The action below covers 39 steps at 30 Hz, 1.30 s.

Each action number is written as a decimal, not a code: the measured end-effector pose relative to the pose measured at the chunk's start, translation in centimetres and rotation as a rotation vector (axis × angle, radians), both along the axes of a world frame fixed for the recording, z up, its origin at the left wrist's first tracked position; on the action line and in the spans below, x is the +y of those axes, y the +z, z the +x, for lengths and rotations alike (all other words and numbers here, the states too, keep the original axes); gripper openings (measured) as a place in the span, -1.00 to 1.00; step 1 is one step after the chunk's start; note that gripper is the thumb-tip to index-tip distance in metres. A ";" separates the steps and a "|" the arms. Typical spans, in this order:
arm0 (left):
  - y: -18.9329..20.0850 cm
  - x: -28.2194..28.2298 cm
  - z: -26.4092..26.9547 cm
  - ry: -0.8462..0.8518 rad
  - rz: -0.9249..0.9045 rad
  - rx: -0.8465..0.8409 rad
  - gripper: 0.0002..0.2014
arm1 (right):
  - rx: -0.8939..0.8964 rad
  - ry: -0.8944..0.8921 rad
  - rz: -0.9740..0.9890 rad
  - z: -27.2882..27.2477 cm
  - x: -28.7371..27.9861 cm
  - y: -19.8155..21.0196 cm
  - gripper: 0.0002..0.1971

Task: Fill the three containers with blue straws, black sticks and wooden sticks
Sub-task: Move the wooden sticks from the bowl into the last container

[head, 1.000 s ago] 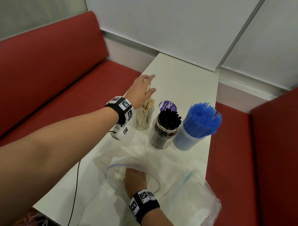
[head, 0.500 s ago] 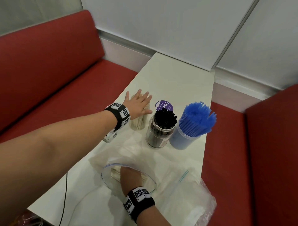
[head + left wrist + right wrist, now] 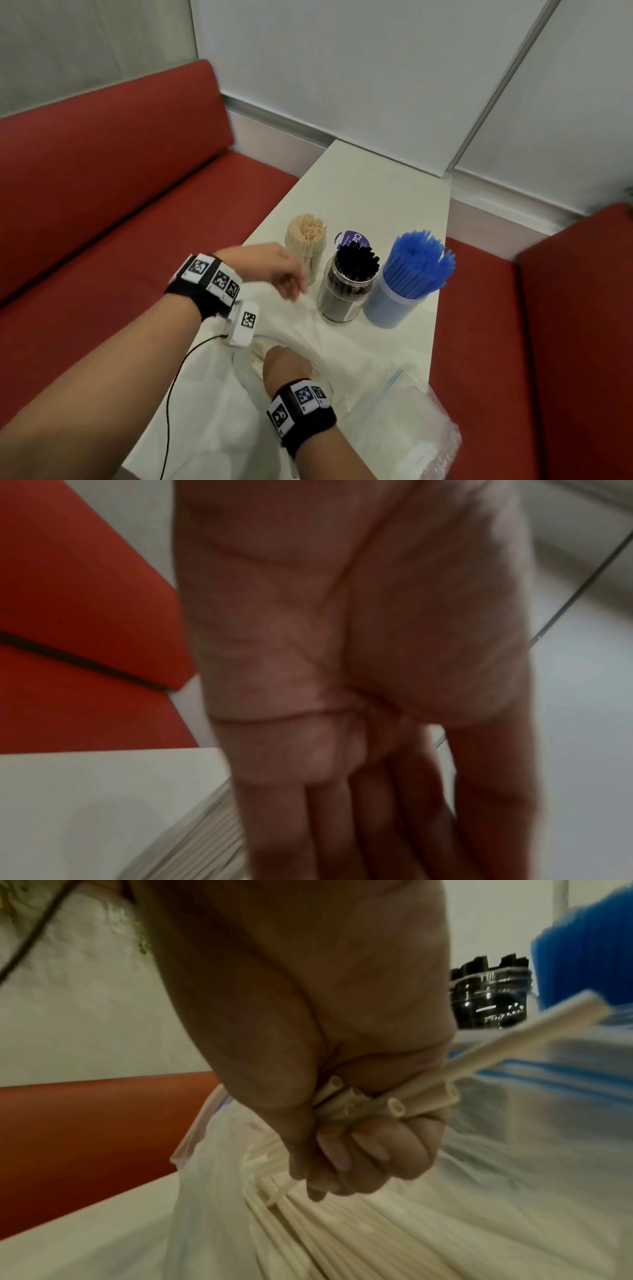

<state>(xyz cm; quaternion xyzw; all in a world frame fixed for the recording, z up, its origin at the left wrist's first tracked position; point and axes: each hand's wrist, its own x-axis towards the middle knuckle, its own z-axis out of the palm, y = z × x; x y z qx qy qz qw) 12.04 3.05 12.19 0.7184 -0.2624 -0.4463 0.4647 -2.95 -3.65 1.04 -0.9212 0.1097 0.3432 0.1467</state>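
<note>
Three containers stand in a row on the white table [image 3: 376, 192]. A clear cup of wooden sticks [image 3: 306, 245] is at the left, a jar of black sticks [image 3: 346, 291] in the middle, a tub of blue straws [image 3: 406, 284] at the right. My left hand [image 3: 289, 286] hovers just left of the wooden-stick cup, blurred; its fingers [image 3: 359, 831] are straight and hold nothing. My right hand [image 3: 286, 359] is inside a clear zip bag [image 3: 239, 404] near the front. There it grips a bundle of pale wooden sticks [image 3: 394, 1104], with more loose sticks [image 3: 342, 1237] lying below.
Red bench seats [image 3: 102, 240] flank the narrow table on both sides. Crumpled clear bags [image 3: 411, 431] lie at the front right. A purple round lid [image 3: 352, 240] sits behind the black jar. A black cable [image 3: 171, 394] trails from my left wrist over the table's front-left edge.
My left hand has come off the top of the wooden-stick cup and drawn back toward me, down beside the cup. My right hand has stayed in the bag.
</note>
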 end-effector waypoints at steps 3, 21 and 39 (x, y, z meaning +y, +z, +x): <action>-2.8 1.9 -2.8 -0.267 0.166 0.104 -0.64 | 0.021 -0.009 -0.011 -0.1 -0.2 2.1 -0.59; -7.6 2.4 -10.2 0.152 0.244 -0.431 -0.66 | -0.352 0.065 -0.234 -0.7 -1.2 17.2 -0.78; -5.3 0.4 -10.3 0.521 -0.028 -0.165 -0.67 | -0.960 -0.091 0.665 1.2 -1.9 14.2 -0.59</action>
